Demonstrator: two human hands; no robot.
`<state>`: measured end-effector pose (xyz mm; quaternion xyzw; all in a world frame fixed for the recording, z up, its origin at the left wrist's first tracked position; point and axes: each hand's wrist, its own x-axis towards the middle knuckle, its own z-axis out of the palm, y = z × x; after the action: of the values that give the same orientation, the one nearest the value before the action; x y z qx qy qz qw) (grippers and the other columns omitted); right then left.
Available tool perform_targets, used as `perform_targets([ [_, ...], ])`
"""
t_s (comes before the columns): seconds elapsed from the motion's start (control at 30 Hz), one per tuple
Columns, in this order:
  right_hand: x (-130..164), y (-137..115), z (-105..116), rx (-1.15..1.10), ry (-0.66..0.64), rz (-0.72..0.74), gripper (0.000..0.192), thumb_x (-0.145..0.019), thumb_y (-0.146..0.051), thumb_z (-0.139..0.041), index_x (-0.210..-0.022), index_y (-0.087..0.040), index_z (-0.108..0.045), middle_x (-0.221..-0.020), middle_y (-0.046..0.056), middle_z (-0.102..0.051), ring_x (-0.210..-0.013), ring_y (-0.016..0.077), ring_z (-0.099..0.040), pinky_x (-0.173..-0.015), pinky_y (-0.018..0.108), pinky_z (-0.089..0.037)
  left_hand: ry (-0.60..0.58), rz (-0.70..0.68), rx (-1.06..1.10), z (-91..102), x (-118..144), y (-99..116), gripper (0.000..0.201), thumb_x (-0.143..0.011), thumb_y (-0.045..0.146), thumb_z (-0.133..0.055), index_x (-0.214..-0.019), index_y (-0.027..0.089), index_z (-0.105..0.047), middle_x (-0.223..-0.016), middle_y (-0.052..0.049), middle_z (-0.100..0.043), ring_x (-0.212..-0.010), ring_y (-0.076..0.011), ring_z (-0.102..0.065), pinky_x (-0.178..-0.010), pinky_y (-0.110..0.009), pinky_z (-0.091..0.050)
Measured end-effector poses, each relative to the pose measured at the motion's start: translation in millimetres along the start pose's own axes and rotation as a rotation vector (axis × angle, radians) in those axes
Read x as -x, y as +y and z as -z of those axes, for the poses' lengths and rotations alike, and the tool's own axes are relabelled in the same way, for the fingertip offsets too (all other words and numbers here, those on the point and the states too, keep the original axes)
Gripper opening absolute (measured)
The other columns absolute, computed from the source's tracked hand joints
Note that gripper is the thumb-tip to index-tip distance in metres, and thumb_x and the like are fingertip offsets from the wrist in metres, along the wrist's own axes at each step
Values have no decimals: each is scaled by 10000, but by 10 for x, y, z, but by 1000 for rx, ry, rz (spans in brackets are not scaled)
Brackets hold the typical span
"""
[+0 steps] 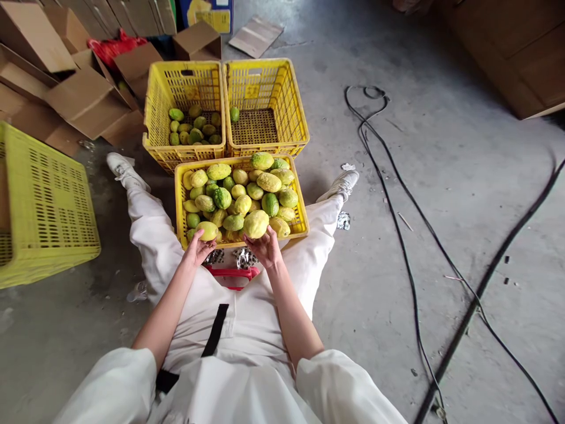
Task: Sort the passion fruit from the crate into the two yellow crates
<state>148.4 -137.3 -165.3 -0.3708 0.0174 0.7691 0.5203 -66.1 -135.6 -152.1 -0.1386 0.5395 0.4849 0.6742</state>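
Between my legs stands a yellow crate (180,203) heaped with oval, wrinkled yellow and green fruit, whose exact kind I cannot tell. At its near left corner my left hand (198,251) is closed around a yellow fruit (207,231). My right hand (266,249) grips a larger, bumpy yellow fruit (256,224) from below, at the near edge. Beyond the heap, a yellow basket (152,100) at left holds several greener fruits. The yellow basket (291,106) beside it has one green fruit (234,114) in its left corner.
Opened cardboard boxes (83,97) and a red plastic bag (115,47) lie at upper left. A yellow-green crate (53,206) lies at left. Black cables (399,253) run over the concrete floor (326,153) at right. A red seat edge (232,272) shows between my legs.
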Motion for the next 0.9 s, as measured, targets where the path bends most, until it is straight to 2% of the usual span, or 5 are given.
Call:
perform_targets([
  [0.23, -5, 53, 41, 45, -30, 77, 364, -715, -415, -809, -1024, -294, -658, -1012, -14, -770, -990, 207, -719, -943, 402, -600, 28, 38, 34, -23, 28, 4, 193, -912, 211, -573, -1082, 128, -615, -810, -88, -672, -713, -176, -655, -683, -290, -603],
  [0.6, 77, 22, -35, 160, -92, 61, 574, -668, -357, -830, -1186, -352, -583, -1224, -10, -700, -1217, 257, -626, -995, 439, -570, 36, 17, -37, -62, 26, -25, 220, -931, 106, -553, -1142, 112, -613, -868, -93, -698, -743, -165, -694, -633, -238, -581],
  [0.8, 57, 52, -50, 270, -99, 71, 620, -624, -365, -862, -1165, -327, -562, -1165, 12, -692, -1123, 236, -651, -961, 388, -550, 63, -3, -42, -69, 15, -25, 162, -931, 116, -554, -1075, 116, -628, -826, -79, -680, -695, -151, -639, -623, -236, -556],
  [0.9, 42, 66, -55, 324, -62, 70, 657, -598, -385, -874, -1172, -322, -561, -1136, 11, -687, -1037, 213, -655, -912, 347, -537, 71, -21, -18, -51, -1, -15, 147, -934, 146, -556, -1062, 125, -626, -862, -84, -688, -757, -173, -661, -685, -268, -580],
])
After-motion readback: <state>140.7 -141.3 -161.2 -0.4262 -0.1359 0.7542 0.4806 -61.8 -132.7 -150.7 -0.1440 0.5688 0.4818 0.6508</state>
